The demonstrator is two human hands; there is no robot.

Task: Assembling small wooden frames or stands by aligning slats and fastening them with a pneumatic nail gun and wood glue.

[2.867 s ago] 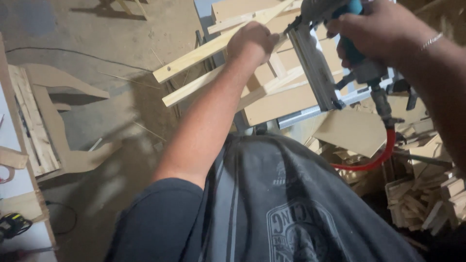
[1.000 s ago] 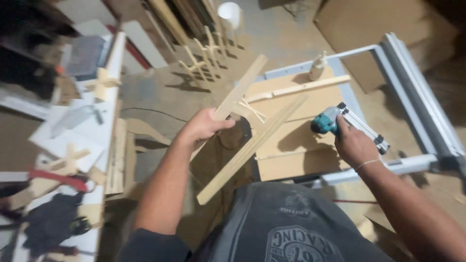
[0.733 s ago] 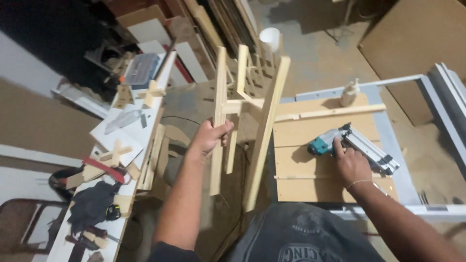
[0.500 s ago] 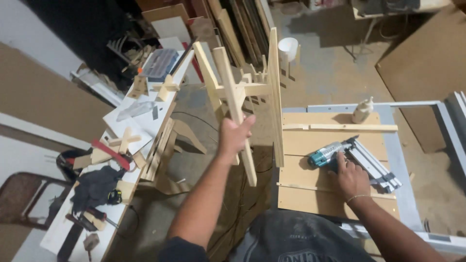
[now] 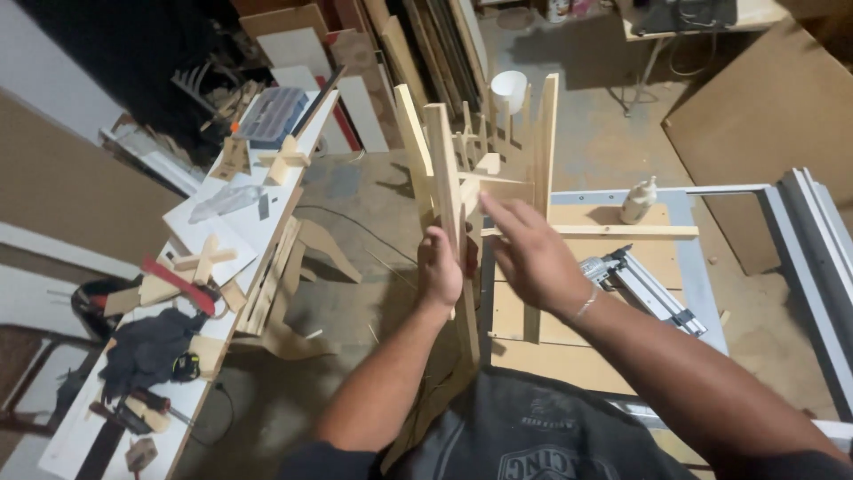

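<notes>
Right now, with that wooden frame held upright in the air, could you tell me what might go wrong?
The wooden frame is gripped low by the left hand, so its tall slats could tip. The right hand only touches a crosspiece. The nail gun and glue bottle lie just below, where a dropped frame might strike them.

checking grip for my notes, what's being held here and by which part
The left hand grips the upright wooden slat frame around one vertical slat, about midway up. The right hand is open, fingers against the frame's cross piece, not clearly gripping.
</notes>
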